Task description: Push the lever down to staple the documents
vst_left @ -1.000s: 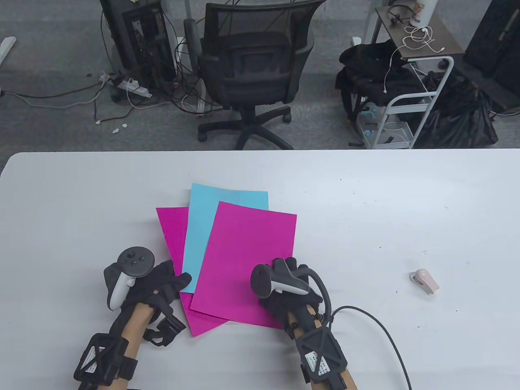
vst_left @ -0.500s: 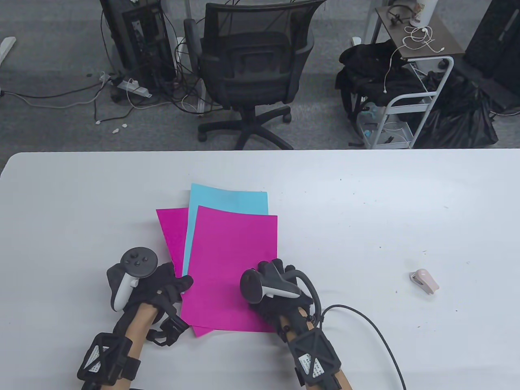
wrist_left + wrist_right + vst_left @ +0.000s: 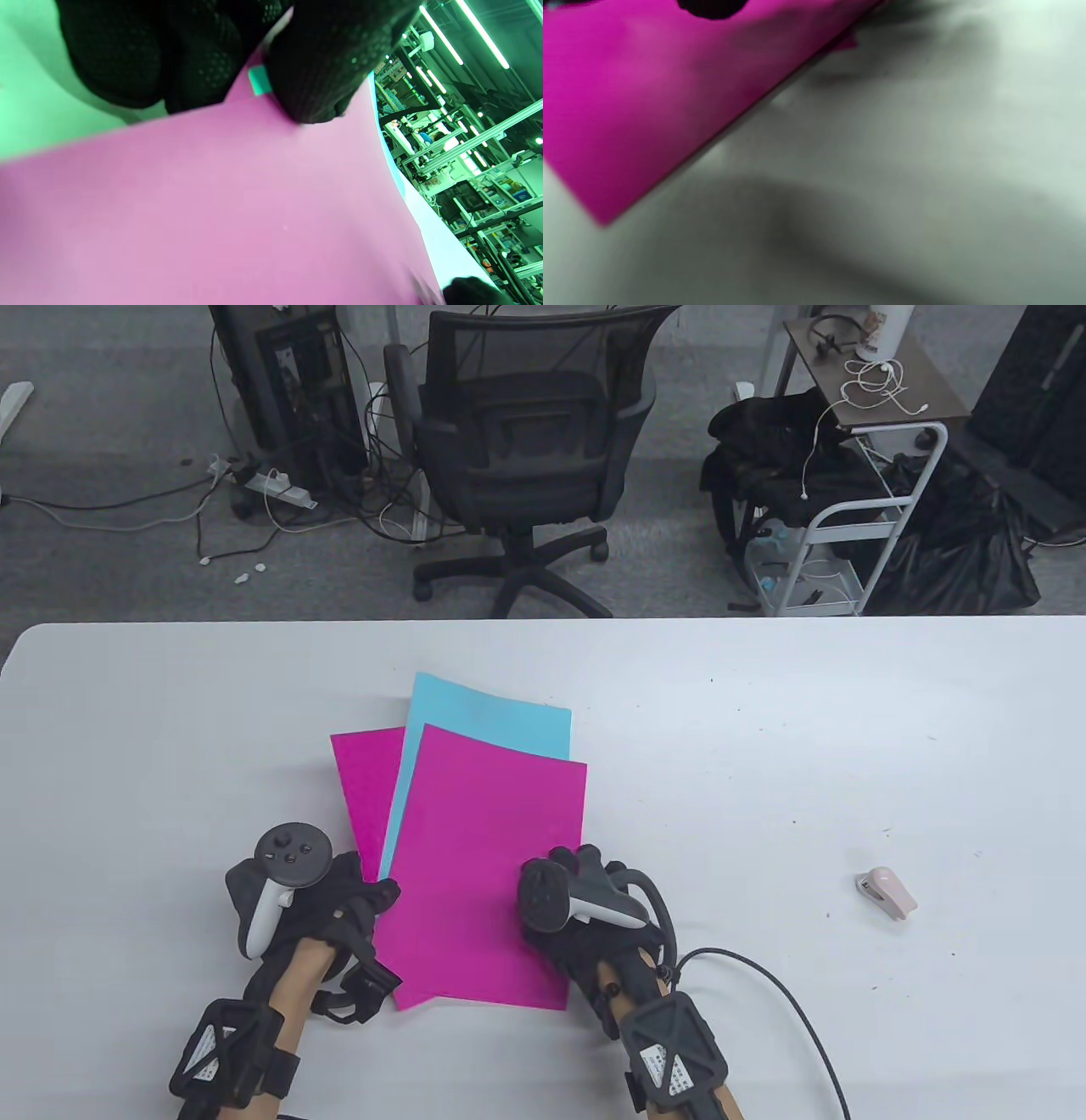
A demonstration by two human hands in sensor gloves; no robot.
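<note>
Taking the top magenta sheet [image 3: 488, 865] as the landmark, the left hand [image 3: 327, 903] lies at its near left corner, with gloved fingers [image 3: 326, 63] pinching the overlapped edges of the stack; the left wrist view shows a sliver of blue paper caught between them. Just left of the landmark a second magenta sheet [image 3: 366, 793] sticks out from beneath, and a light blue sheet [image 3: 496, 717] fans out behind its far edge. All three lie on the white table [image 3: 764, 746]. The right hand [image 3: 594, 920] rests on the landmark's near right edge; its fingers are hidden under the tracker and the right wrist view is blurred, so I cannot tell whether they are curled or spread. Well to the right of the landmark, apart from both hands, the small pink stapler [image 3: 887, 892] lies on the table untouched.
</note>
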